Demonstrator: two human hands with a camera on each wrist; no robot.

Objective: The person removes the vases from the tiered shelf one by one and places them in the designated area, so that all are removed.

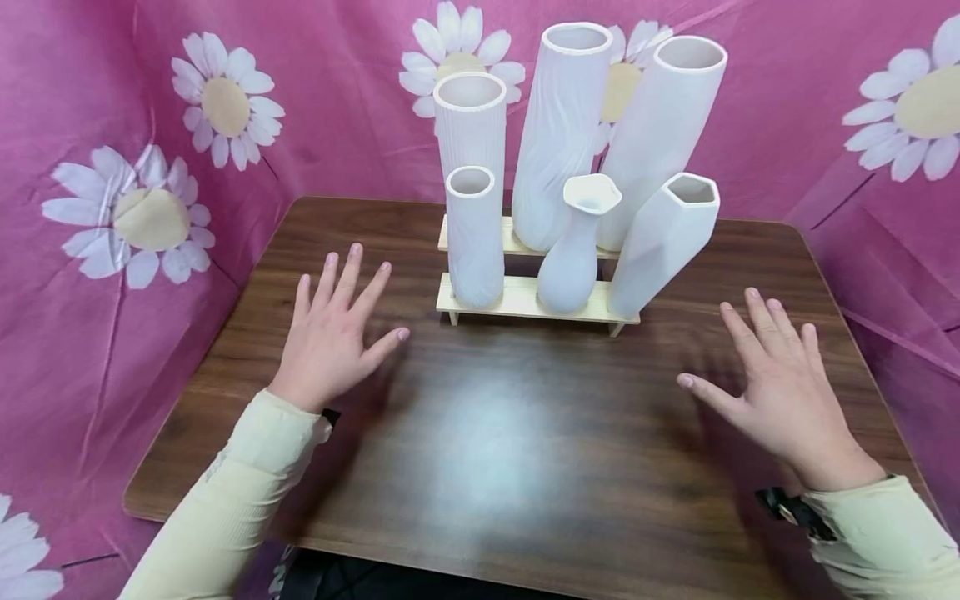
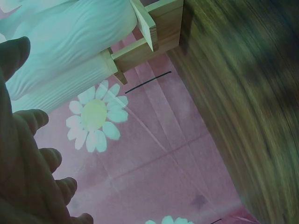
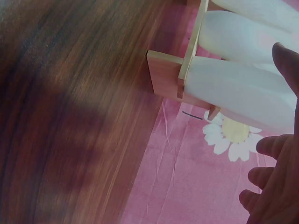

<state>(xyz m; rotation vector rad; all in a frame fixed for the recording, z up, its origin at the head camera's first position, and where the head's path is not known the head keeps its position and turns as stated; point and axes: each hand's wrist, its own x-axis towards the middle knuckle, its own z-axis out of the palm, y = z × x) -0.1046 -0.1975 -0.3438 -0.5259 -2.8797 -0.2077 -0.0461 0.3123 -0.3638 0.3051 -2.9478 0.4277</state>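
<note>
My left hand (image 1: 330, 337) is spread palm down over the left of the table, fingers straight, holding nothing. On the right, my right hand (image 1: 783, 387) is spread in the same way, also holding nothing. Between them, towards the back, a two-tier wooden stand (image 1: 517, 298) bears several white vases. Its front step carries a slim cylindrical vase (image 1: 476, 242), a small vase with a flared rim (image 1: 570, 267) and an angular vase (image 1: 660, 242) leaning right. Behind them are a ribbed vase (image 1: 471, 125), a tall wavy vase (image 1: 562, 142) and a tall smooth vase (image 1: 663, 125).
The brown wooden table (image 1: 480, 450) has rounded corners. Pink cloth (image 1: 337, 108) with white daisies hangs behind it and at both sides. Dark bands circle both wrists at the pale sleeves (image 1: 247, 475).
</note>
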